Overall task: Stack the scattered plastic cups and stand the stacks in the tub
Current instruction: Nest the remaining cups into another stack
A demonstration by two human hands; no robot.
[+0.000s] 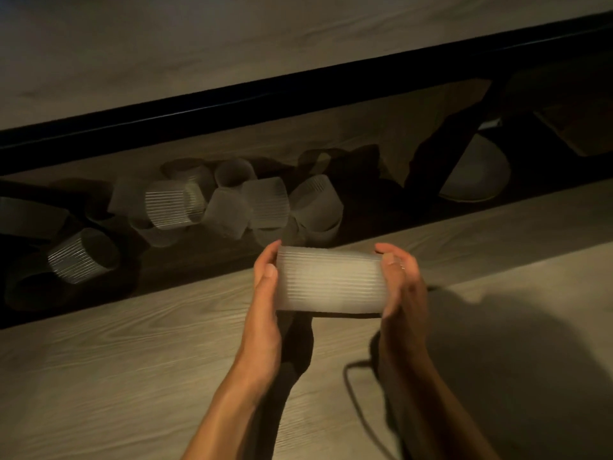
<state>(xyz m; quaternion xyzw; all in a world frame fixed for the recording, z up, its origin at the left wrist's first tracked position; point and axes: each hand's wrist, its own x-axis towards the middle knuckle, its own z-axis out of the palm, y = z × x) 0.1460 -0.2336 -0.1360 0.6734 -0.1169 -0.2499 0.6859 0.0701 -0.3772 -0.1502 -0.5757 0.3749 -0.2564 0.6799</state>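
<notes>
Cup stack (330,280): held on its side in the air, on the near side of the black rail (298,91), over a wood-grain surface (132,376). The number of cups nested in it cannot be told. Loose cups (232,200) lie tumbled in the dim recess just beneath the rail. A pale round vessel (474,174) sits beneath the rail's right end; whether it is the tub cannot be told.

Step in hand, as judged: seating the nested cups. Recommended: press squarely along the stack's length and lightly, since thin ribbed plastic may buckle or jam, then turn it upright before setting it down.

Left hand (265,287): fingers curled over the stack's left end, thumb on its near wall, gripping. Right hand (401,283): wrapped round the right end, gripping.
</notes>
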